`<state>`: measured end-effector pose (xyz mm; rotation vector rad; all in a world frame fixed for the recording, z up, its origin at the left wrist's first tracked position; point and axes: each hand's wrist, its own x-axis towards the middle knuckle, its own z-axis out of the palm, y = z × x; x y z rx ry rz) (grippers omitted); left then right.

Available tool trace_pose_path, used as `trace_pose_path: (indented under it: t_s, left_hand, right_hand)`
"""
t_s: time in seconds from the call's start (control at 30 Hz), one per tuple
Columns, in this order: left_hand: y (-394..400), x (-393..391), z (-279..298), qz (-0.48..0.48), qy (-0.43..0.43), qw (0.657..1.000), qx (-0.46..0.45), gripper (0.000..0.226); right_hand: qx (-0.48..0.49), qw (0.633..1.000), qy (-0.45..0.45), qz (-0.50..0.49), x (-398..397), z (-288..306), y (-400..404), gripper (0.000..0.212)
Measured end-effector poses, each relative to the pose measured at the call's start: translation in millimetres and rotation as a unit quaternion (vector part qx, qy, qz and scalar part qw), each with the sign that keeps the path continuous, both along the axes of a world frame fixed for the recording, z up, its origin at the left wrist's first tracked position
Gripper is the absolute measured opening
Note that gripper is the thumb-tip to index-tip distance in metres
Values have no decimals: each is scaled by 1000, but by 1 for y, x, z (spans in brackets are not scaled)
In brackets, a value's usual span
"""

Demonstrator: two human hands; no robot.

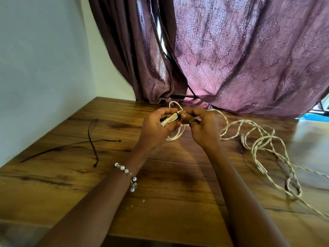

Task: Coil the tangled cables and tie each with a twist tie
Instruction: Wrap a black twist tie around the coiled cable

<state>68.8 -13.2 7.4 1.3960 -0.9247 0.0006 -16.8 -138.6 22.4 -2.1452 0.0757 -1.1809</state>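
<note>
Wooden table — left hand clamps coiled cable; right hand pinches its black tie.

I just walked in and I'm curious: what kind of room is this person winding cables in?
Probably a room in a home. A wooden table stands against a plain white wall, and patterned purple curtains hang over a window behind it. No workshop gear shows.

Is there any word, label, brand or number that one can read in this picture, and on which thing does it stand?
None can be read: the white cables, the black ties, the wooden table and the curtain show no writing. The curtain bears only a woven pattern.
</note>
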Motion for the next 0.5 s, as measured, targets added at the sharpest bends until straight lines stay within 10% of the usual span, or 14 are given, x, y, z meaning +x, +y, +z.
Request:
trace_pose_path:
  t_s: [0.3,0.5]
  left_hand:
    - [-1,5,-3,-6,31,999,-9,32]
    - [-2,3,-4,17,25,999,-14,28]
  right_hand:
    - [193,979,-25,59,1,0,6,13]
    - [131,991,-25,1,0,1,9,13]
